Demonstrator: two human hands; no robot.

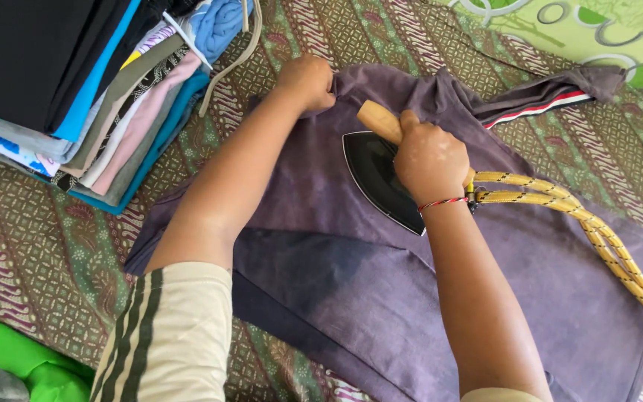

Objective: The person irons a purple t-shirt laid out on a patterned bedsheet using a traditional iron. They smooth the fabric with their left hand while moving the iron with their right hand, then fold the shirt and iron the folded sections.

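While right hand (429,160) clasps iron (377,179) handle and left hand (306,80) pinches shirt (351,275) edge, best kept taut, strokes slow.

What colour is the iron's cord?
Yellow with small dark flecks, braided; the cord shows in the head view, trailing from the iron under the right hand.

The iron (381,177) in my right hand (429,160) has a dark, pointed soleplate body and a pale wooden handle, and it sits flat on the upper part of the shirt, tip toward me, with a yellow braided cord (597,231) trailing off to the right. The purple-grey T-shirt (351,283) lies spread flat on the patterned cloth, its striped sleeve stretched to the upper right. My left hand (306,80) pinches its top edge.
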